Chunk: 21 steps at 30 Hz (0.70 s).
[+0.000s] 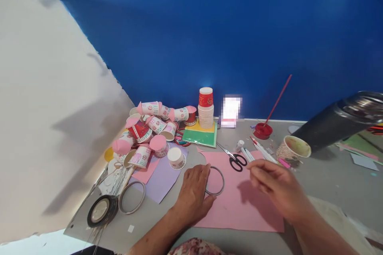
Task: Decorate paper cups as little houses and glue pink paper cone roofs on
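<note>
The left grip (194,191), wide, touches the ring (223,181) on the pink sheet (239,215); the right grip (273,185) is curled, contents unclear. Beyond-left of the left grip, pink-topped cups (142,156) look done; 1 upturned cup (176,158) lacks pink.

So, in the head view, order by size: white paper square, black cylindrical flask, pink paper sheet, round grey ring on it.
Pink paper sheet
Black cylindrical flask
Round grey ring
White paper square

My left hand (194,191) holds a thin grey ring (223,181) against the flat pink sheet (236,215); my right hand (273,185) hovers over it, near black-handled metal scissors (237,162).
</note>
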Motion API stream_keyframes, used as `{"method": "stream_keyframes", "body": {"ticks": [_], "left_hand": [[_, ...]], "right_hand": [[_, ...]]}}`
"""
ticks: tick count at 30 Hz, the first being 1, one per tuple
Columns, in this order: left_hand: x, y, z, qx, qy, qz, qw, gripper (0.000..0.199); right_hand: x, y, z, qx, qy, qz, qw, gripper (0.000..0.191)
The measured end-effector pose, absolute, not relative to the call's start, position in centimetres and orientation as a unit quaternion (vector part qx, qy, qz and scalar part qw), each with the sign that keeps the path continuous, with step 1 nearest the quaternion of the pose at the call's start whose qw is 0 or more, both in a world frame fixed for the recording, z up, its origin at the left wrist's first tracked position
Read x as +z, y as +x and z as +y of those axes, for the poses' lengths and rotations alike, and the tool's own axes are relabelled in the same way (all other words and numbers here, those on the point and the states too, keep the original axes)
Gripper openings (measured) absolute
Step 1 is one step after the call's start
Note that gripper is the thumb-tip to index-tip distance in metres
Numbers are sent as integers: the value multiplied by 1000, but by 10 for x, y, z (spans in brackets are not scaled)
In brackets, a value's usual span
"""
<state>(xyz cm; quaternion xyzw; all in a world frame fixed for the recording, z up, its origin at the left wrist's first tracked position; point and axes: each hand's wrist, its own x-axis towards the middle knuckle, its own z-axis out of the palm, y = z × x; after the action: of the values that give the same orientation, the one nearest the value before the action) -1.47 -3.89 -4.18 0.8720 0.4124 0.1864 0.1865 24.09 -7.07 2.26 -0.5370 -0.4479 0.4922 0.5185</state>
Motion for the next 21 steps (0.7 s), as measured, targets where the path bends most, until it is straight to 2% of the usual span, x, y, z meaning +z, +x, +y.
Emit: {"method": "stream_keyframes", "body": {"ticks": [2, 4, 7, 9, 11, 14, 17, 21], "left_hand": [[-44, -16, -39, 190, 871, 415, 181, 92], [-46, -18, -40, 193, 871, 417, 176, 94], [-47, -20, -40, 204, 868, 419, 171, 95], [-45, -19, -40, 225, 866, 412, 173, 91], [-40, -18, -38, 253, 860, 403, 185, 80], [-30, -17, -36, 303, 836, 407, 209, 51], [-13, -23, -33, 381, 801, 427, 177, 24], [16, -46, -24, 437, 758, 473, 100, 12]], "right_hand": [[52, 249, -74, 561, -485, -391, 545, 32], [72, 253, -74, 576, -459, -395, 549, 30], [71, 246, -69, 526, -480, -460, 530, 37], [47, 236, -62, 417, -520, -526, 529, 39], [14, 227, -56, 293, -528, -618, 504, 39], [-30, 221, -54, 141, -486, -763, 402, 37], [-48, 224, -57, 101, -471, -786, 389, 36], [-46, 228, -57, 109, -494, -766, 397, 36]]}}
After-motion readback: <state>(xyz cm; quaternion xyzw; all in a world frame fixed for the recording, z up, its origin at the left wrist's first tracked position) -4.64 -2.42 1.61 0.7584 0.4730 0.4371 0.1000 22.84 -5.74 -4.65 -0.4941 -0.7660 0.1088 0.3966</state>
